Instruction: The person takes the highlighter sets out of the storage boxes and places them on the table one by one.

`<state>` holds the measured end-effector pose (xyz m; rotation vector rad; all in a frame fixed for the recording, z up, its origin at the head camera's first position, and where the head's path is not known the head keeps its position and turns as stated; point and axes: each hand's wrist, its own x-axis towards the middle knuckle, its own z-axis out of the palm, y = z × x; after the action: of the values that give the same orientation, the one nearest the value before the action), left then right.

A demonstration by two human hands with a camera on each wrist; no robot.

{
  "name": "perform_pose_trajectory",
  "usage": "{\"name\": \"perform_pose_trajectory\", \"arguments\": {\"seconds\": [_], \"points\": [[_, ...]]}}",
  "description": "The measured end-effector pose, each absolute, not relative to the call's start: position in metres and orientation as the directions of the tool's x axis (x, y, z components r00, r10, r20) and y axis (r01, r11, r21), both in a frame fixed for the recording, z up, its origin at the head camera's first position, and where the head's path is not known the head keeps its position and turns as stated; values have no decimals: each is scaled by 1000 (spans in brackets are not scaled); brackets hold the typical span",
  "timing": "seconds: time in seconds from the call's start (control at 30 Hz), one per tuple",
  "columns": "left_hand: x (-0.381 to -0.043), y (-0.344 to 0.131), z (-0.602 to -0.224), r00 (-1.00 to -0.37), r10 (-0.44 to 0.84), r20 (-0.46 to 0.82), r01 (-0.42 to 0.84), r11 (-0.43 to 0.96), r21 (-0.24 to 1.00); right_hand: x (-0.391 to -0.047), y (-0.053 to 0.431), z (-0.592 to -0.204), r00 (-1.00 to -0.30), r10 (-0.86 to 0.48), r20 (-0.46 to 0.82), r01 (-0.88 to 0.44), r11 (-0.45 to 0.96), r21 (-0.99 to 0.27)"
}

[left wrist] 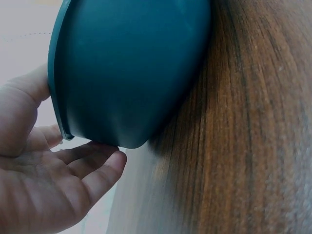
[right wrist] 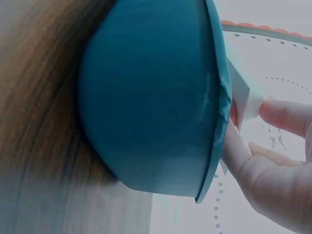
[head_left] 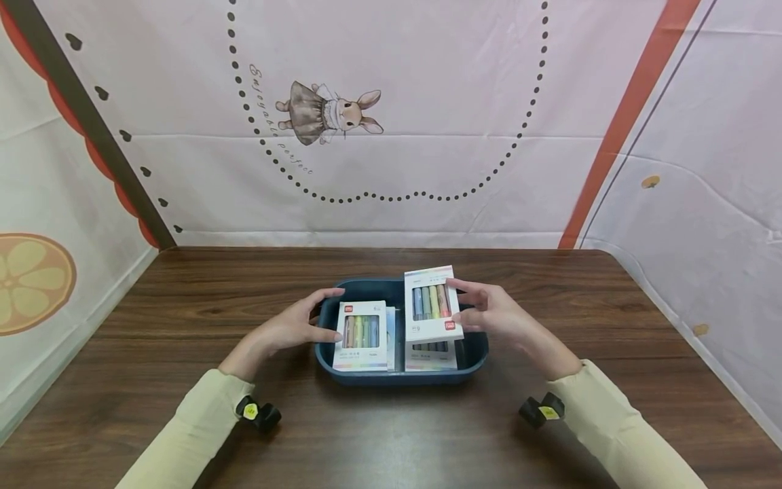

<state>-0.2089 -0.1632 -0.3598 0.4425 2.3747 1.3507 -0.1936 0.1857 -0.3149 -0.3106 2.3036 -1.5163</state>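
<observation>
A dark blue two-compartment bin (head_left: pixel 400 379) stands on the table. My right hand (head_left: pixel 489 309) pinches a white windowed box of coloured sticks (head_left: pixel 434 304) by its right side, tilted above the right compartment. In the right wrist view, part of this box (right wrist: pixel 247 97) shows past the rim. Under it lies another white windowed box (head_left: pixel 430 360), partly covered. My left hand (head_left: pixel 296 322) holds the bin's left end, thumb over the rim and other fingers against the outer wall (left wrist: pixel 126 73). Its thumb tip reaches a similar box (head_left: pixel 360 336) in the left compartment.
Beside the left box, a further pale box (head_left: pixel 391 333) is mostly hidden. The brown wood-grain table (head_left: pixel 183 305) extends around the bin. Behind it hangs a pale printed cloth (head_left: pixel 427 170), with more cloth at both sides.
</observation>
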Motion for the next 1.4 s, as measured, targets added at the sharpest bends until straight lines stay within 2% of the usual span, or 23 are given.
{"name": "perform_pose_trajectory", "arguments": {"seconds": [0.67,1.03,1.4], "points": [[-208,-164,-360,-882,447,-148,106,495,862,-199,201,-312,-909,-394,-137,9,311,-950],[-208,-164,-361,-883,446,-149,110,504,856,-201,207,-305,-917,-366,-158,70,243,-968],[-208,-164,-360,-884,443,-151,103,499,860,-203,212,-301,-924,-351,-151,77,216,-973]]}}
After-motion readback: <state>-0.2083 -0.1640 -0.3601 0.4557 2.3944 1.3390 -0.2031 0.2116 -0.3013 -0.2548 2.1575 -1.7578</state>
